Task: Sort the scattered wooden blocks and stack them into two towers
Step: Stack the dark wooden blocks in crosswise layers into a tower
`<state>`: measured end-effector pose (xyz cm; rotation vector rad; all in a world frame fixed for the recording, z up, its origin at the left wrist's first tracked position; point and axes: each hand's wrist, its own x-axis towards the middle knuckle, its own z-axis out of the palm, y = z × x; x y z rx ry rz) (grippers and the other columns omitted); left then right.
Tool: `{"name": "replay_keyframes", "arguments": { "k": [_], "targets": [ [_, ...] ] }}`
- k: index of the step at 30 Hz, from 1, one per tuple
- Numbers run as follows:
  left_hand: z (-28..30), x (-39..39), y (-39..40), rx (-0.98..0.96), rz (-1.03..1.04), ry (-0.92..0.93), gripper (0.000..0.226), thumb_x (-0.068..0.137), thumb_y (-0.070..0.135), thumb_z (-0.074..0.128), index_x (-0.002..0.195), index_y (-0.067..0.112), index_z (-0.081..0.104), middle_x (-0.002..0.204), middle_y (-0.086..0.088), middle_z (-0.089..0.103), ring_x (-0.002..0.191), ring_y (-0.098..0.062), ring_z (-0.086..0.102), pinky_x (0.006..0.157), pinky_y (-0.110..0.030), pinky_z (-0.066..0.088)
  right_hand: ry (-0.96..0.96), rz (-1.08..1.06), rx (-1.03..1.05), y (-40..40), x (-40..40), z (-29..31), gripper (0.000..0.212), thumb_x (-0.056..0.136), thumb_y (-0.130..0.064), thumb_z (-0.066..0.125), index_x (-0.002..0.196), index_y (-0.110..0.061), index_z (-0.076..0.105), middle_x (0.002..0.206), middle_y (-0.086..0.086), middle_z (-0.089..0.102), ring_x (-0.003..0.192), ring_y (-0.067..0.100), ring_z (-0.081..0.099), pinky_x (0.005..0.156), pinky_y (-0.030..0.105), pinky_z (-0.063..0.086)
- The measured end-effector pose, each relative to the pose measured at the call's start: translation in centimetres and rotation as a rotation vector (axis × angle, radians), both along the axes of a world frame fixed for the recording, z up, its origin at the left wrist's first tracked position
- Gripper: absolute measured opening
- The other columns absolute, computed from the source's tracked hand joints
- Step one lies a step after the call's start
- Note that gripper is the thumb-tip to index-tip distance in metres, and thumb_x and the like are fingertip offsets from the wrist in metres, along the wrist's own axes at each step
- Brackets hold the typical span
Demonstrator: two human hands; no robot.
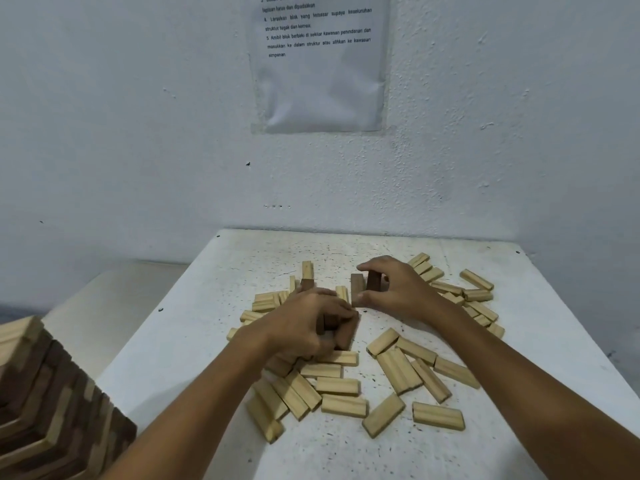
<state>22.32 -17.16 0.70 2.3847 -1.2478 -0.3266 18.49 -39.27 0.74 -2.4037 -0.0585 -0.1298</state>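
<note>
At the table's [194, 341] centre, the left hand [304, 327] curls around dark wooden blocks [341, 332] while the right hand [398, 289] pinches two upright dark blocks [358, 289] at 12 o'clock, pale blocks [438, 415] scattered around; a nudge could topple the upright ones.

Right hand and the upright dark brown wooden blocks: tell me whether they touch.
Touching. The head view shows the right hand pinching the upright dark brown wooden blocks.
</note>
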Motion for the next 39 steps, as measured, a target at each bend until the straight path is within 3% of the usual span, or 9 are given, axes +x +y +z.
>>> {"name": "replay_keyframes", "arguments": {
  "k": [5, 8, 14, 16, 18, 20, 24, 31, 39],
  "targets": [
    [-0.4, -0.1, -0.1, -0.112, 0.03, -0.065, 0.059, 0.065, 0.035, 0.068, 0.123, 0.023, 0.066, 0.116, 0.01, 0.062, 0.107, -0.005, 0.042, 0.09, -0.02, 0.035, 0.09, 0.043, -0.049, 0.8, 1.9, 0.2, 0.063, 0.079, -0.035, 0.077, 0.136, -0.021, 0.054, 0.132, -0.001, 0.052, 0.119, 0.017, 0.051, 0.095, 0.032, 0.046],
    [-0.6, -0.6, 0.0, -0.172, 0.061, -0.086, 0.063, 0.061, 0.038, 0.07, 0.121, 0.019, 0.067, 0.11, 0.013, 0.057, 0.105, -0.004, 0.043, 0.087, -0.011, 0.033, 0.127, 0.008, -0.035, 1.1, 2.5, 0.5, 0.061, 0.082, -0.038, 0.075, 0.135, -0.017, 0.055, 0.117, -0.001, 0.055, 0.105, 0.014, 0.053, 0.076, 0.02, 0.042],
    [-1.0, -1.0, 0.1, -0.197, 0.101, -0.071, 0.072, 0.058, 0.052, 0.061, 0.122, 0.02, 0.065, 0.114, 0.01, 0.056, 0.11, -0.007, 0.045, 0.09, -0.022, 0.042, 0.254, -0.017, -0.017, 1.5, 3.6, 0.9, 0.078, 0.074, -0.018, 0.083, 0.142, -0.011, 0.045, 0.133, 0.009, 0.055, 0.106, 0.022, 0.058, 0.076, 0.027, 0.051],
    [-0.9, -1.2, 0.1, -0.201, 0.108, -0.077, 0.071, 0.058, 0.051, 0.062, 0.122, 0.02, 0.065, 0.115, 0.009, 0.056, 0.11, -0.007, 0.046, 0.091, -0.025, 0.044, 0.31, -0.008, -0.028, 1.5, 3.7, 1.5, 0.079, 0.07, -0.017, 0.086, 0.139, -0.007, 0.048, 0.127, 0.008, 0.059, 0.105, 0.023, 0.059, 0.082, 0.032, 0.052],
    [-0.9, -1.3, 0.0, -0.202, 0.12, -0.075, 0.068, 0.06, 0.047, 0.066, 0.123, 0.02, 0.065, 0.114, 0.01, 0.055, 0.11, -0.008, 0.047, 0.091, -0.027, 0.046, 0.355, 0.009, -0.049, 1.3, 3.8, 1.9, 0.067, 0.066, -0.018, 0.087, 0.125, -0.004, 0.06, 0.115, 0.008, 0.065, 0.103, 0.026, 0.061, 0.087, 0.036, 0.05],
    [-0.8, -1.5, 0.0, -0.204, 0.13, -0.073, 0.066, 0.061, 0.041, 0.069, 0.123, 0.019, 0.065, 0.115, 0.01, 0.055, 0.11, -0.009, 0.048, 0.091, -0.029, 0.047, 0.387, 0.028, -0.051, 1.2, 3.7, 2.3, 0.055, 0.064, -0.019, 0.089, 0.112, -0.007, 0.066, 0.104, 0.004, 0.065, 0.099, 0.025, 0.061, 0.083, 0.035, 0.05],
    [-0.7, -1.6, -0.1, -0.215, 0.138, -0.07, 0.063, 0.061, 0.037, 0.071, 0.122, 0.019, 0.066, 0.114, 0.01, 0.055, 0.109, -0.009, 0.049, 0.089, -0.03, 0.048, 0.413, 0.038, -0.006, 0.8, 3.7, 2.4, 0.051, 0.061, -0.019, 0.09, 0.103, -0.017, 0.062, 0.09, -0.004, 0.054, 0.09, 0.021, 0.055, 0.075, 0.032, 0.047],
    [-0.8, -1.4, -0.1, -0.213, 0.143, -0.057, 0.062, 0.061, 0.038, 0.072, 0.12, 0.02, 0.067, 0.114, 0.01, 0.056, 0.108, -0.008, 0.05, 0.089, -0.028, 0.049, 0.358, 0.04, 0.09, -0.1, 3.5, 1.8, 0.048, 0.06, -0.019, 0.091, 0.092, -0.018, 0.055, 0.086, 0.001, 0.056, 0.074, 0.016, 0.051, 0.062, 0.03, 0.043],
    [-0.4, -1.5, -0.2, -0.231, 0.163, -0.026, 0.061, 0.061, 0.041, 0.074, 0.118, 0.02, 0.067, 0.113, 0.009, 0.056, 0.107, -0.006, 0.051, 0.09, -0.028, 0.048, 0.112, 0.04, 0.218, -0.6, 2.4, -0.1, 0.047, 0.06, -0.019, 0.09, 0.09, -0.02, 0.054, 0.069, 0.003, 0.065, 0.062, 0.014, 0.053, 0.061, 0.031, 0.043]
  ]
}}
